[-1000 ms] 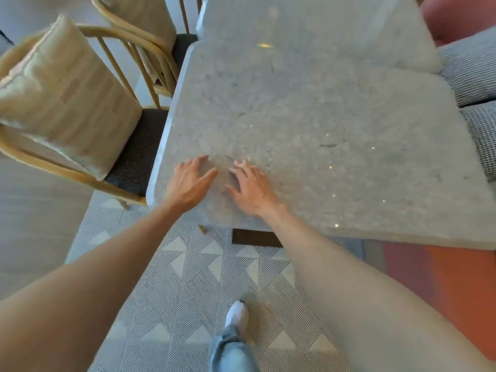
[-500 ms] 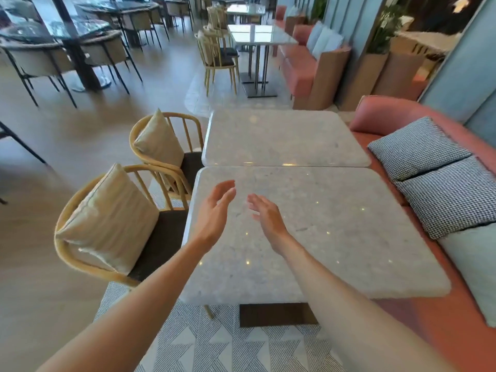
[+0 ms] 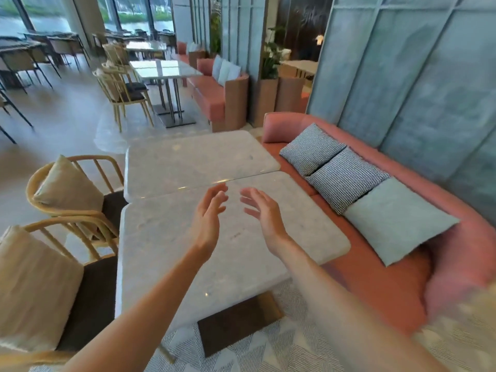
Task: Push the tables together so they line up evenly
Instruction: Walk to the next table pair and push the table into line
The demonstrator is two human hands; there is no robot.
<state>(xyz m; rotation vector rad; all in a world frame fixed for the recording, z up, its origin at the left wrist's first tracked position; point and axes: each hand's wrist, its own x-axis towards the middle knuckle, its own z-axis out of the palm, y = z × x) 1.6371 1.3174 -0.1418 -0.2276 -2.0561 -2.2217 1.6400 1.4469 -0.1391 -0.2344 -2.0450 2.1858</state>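
Observation:
Two grey marble tables stand edge to edge in front of me. The near table [image 3: 166, 253] meets the far table [image 3: 193, 159] along a thin seam, and their left corners sit slightly offset. My left hand [image 3: 208, 218] and my right hand [image 3: 264, 214] hover in the air above the near table, palms facing each other, fingers straight and relaxed. Neither hand touches a table or holds anything.
Two wooden chairs with beige cushions [image 3: 61, 189] [image 3: 37, 288] stand along the tables' left side. A pink bench sofa [image 3: 389, 288] with checked and pale blue pillows [image 3: 346, 178] runs along the right. A patterned rug [image 3: 268, 353] lies underfoot. More tables and chairs stand farther back.
Both hands lifted off the near table's front edge and now hover open above it. The view rose from looking straight down at the tabletop to looking out over both tables.

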